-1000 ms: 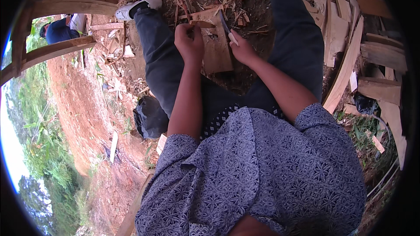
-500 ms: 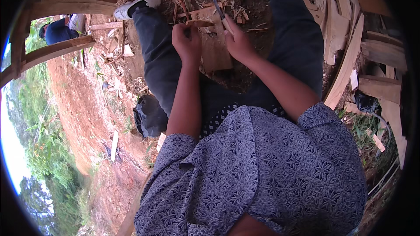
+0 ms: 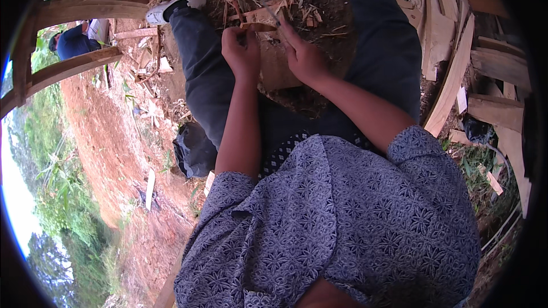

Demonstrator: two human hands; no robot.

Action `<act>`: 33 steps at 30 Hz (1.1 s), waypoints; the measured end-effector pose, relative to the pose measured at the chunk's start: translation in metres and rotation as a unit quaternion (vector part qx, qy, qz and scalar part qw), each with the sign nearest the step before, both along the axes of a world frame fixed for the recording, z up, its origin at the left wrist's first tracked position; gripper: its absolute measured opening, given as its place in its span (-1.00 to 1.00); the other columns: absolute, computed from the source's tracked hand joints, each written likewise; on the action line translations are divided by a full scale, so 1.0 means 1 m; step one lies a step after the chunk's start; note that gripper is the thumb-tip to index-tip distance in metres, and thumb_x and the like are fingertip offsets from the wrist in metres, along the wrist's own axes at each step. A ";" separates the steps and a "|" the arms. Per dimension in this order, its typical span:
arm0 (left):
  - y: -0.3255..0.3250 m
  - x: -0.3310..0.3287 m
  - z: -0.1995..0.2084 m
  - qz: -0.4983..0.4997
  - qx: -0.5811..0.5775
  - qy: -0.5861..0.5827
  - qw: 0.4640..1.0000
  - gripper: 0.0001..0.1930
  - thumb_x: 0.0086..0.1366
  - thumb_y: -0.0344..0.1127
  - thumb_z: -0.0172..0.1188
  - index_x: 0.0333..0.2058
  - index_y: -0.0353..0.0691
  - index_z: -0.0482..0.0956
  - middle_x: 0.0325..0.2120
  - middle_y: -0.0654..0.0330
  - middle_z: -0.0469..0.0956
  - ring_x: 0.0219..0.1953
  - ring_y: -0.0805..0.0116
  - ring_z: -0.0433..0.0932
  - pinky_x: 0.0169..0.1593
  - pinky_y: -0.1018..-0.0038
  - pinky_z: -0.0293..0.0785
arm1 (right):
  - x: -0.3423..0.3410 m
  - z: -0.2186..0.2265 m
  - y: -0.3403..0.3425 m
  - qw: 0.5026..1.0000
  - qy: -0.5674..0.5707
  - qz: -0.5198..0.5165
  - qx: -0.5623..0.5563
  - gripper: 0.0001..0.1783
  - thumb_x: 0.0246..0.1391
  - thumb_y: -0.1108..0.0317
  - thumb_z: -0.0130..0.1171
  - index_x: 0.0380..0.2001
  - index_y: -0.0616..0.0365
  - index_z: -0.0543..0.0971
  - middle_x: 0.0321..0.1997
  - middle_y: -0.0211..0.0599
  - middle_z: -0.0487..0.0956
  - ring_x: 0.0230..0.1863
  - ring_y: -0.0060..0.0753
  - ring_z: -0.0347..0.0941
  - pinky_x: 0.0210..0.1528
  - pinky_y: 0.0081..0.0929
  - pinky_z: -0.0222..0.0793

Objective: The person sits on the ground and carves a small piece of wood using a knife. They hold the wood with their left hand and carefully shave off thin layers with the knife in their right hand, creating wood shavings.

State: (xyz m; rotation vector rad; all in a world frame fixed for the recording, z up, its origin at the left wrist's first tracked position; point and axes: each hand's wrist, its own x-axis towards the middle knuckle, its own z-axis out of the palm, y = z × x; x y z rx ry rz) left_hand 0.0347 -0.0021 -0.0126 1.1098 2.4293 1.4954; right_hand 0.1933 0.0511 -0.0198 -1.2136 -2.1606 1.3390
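Between my knees, my left hand (image 3: 240,51) is closed on one end of a small, thin piece of wood (image 3: 260,27) that points to the right. My right hand (image 3: 307,60) grips a knife (image 3: 270,11) by its handle. Motion blurs the blade, which slants up and to the left, close to the wood piece's free end; whether they touch I cannot tell. Below both hands a flat wooden block (image 3: 279,74) lies on the ground, partly covered by my hands.
Wood shavings (image 3: 313,14) and offcuts litter the dirt. Long planks (image 3: 454,74) lean at the right. A black bag (image 3: 195,149) sits by my left thigh. At the far left, beyond curved timbers (image 3: 85,11), another person (image 3: 77,41) is bent over.
My right hand has moved slightly left with the knife, and its blade now tilts further left, toward the wood piece. My left hand stays almost in place.
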 end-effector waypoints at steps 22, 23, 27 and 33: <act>-0.004 -0.003 -0.008 0.009 0.001 -0.045 0.999 -0.83 0.25 -0.42 0.33 -0.34 -0.31 0.48 -0.50 0.12 0.48 -0.49 0.31 0.49 -0.35 0.42 0.44 | 0.010 -0.026 0.012 0.991 -0.116 0.057 -0.044 -0.31 0.26 0.27 0.04 0.43 -0.41 0.20 -0.29 0.10 0.64 -0.24 0.17 0.61 -0.13 -0.01 0.51; -0.004 -0.002 -0.005 0.012 0.005 -0.051 0.999 -0.84 0.25 -0.42 0.33 -0.31 -0.31 0.51 -0.49 0.12 0.48 -0.49 0.31 0.49 -0.36 0.42 0.44 | 0.004 -0.003 0.011 0.995 -0.073 0.032 -0.053 -0.32 0.26 0.28 0.03 0.43 -0.41 0.21 -0.26 0.12 0.63 -0.22 0.19 0.60 -0.12 -0.02 0.52; 0.003 0.003 0.005 -0.009 0.000 0.014 1.000 -0.83 0.24 -0.43 0.32 -0.20 -0.29 0.59 -0.45 0.13 0.49 -0.46 0.31 0.51 -0.37 0.43 0.44 | 0.014 -0.028 0.000 0.979 -0.179 0.096 0.008 -0.33 0.25 0.31 0.04 0.42 -0.28 0.24 -0.12 0.14 0.63 -0.12 0.17 0.59 -0.06 -0.04 0.51; 0.000 0.002 0.000 -0.023 0.014 0.018 0.999 -0.85 0.23 -0.43 0.31 -0.22 -0.28 0.61 -0.42 0.13 0.47 -0.44 0.29 0.52 -0.38 0.42 0.45 | 0.001 -0.012 -0.001 0.998 0.064 -0.022 -0.002 -0.32 0.22 0.30 0.09 0.41 -0.27 0.26 -0.06 0.12 0.62 -0.09 0.18 0.59 -0.04 0.00 0.50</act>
